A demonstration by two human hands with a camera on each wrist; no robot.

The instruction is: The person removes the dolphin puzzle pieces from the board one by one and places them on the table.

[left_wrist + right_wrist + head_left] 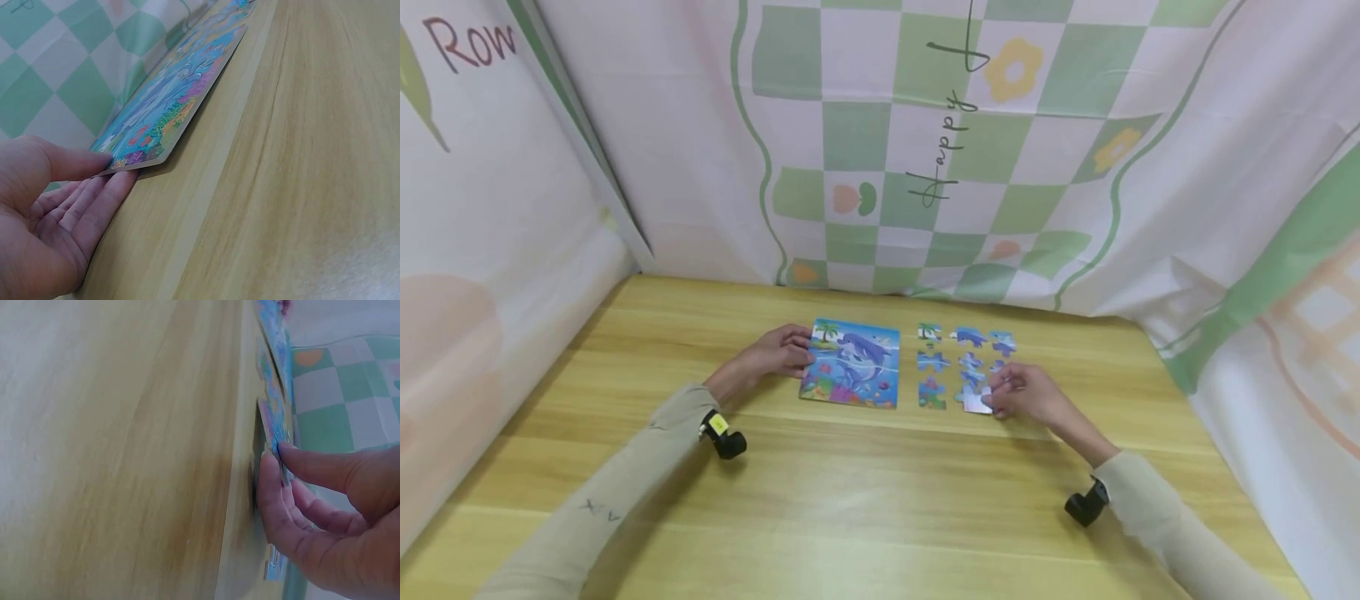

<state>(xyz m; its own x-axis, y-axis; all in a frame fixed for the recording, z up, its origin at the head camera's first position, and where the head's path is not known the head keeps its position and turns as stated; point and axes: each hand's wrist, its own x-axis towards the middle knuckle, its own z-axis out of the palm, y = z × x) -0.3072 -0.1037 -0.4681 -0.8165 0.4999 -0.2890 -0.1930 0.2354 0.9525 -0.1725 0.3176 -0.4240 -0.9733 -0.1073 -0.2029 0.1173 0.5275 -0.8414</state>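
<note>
My left hand (pixel 778 352) pinches the left edge of a square dolphin picture board (pixel 850 364). In the left wrist view the thumb (pixel 75 164) lies on top of the board (pixel 156 106) and the fingers are under it. My right hand (pixel 1026 392) pinches a jigsaw piece (pixel 976 402) between thumb and fingertips at the lower right of the loose pieces. The right wrist view shows this piece (pixel 273 428) tilted, with one edge off the table; glare whitens its face in the head view.
Several loose jigsaw pieces (pixel 933 361) lie in rough rows between the board and my right hand. They rest on a wood-grain table (pixel 850 500). A checked curtain (pixel 925 150) hangs along the back edge, and pale cloth (pixel 475 250) lines the left side.
</note>
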